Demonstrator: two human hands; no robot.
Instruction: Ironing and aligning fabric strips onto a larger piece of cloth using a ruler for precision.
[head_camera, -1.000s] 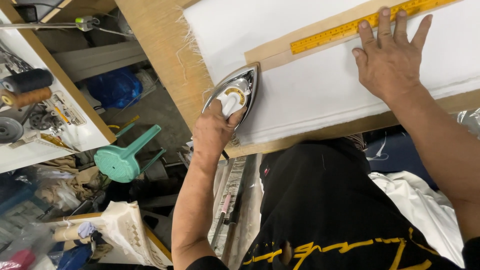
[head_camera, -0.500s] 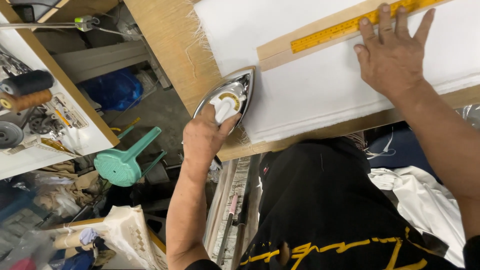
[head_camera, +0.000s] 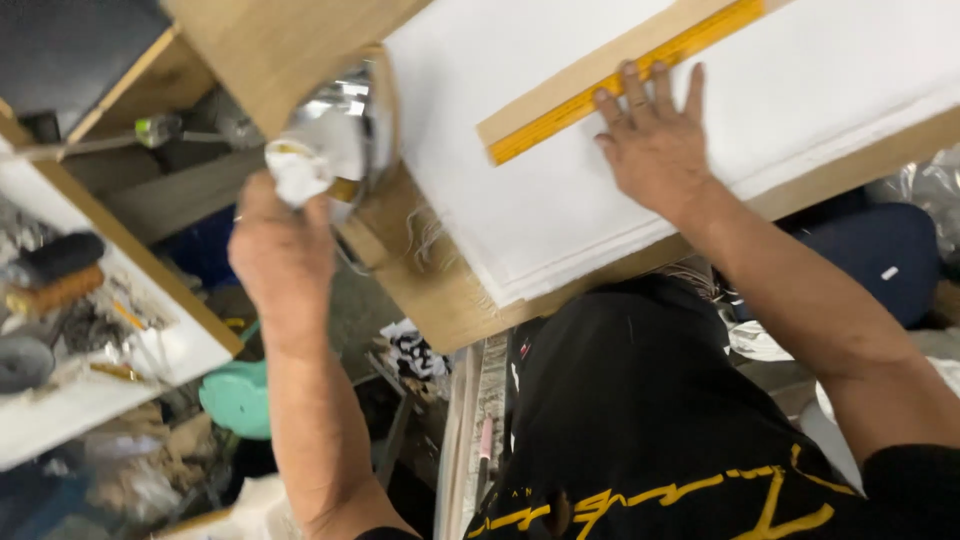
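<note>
- Iron (head_camera: 335, 130) sits upper left of frame, your left hand (head_camera: 280, 245) clenched on its cloth-wrapped handle.
- Your right hand (head_camera: 655, 150) lies spread flat beside the yellow ruler (head_camera: 620, 85), whose long axis slants up-right across the white fabric (head_camera: 560, 210).

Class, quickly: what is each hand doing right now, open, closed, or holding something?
Left hand: closed on the iron handle, wrapped in white cloth.
Right hand: open, flat on the white fabric, fingertips on the yellow ruler.

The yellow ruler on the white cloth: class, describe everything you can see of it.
The long, flat yellow ruler bears dark markings too small to read. It lies flat along a pale wooden strip on the white cloth, slanting up to the right and out of the frame. The right hand presses beside it, fingertips on its edge.
</note>
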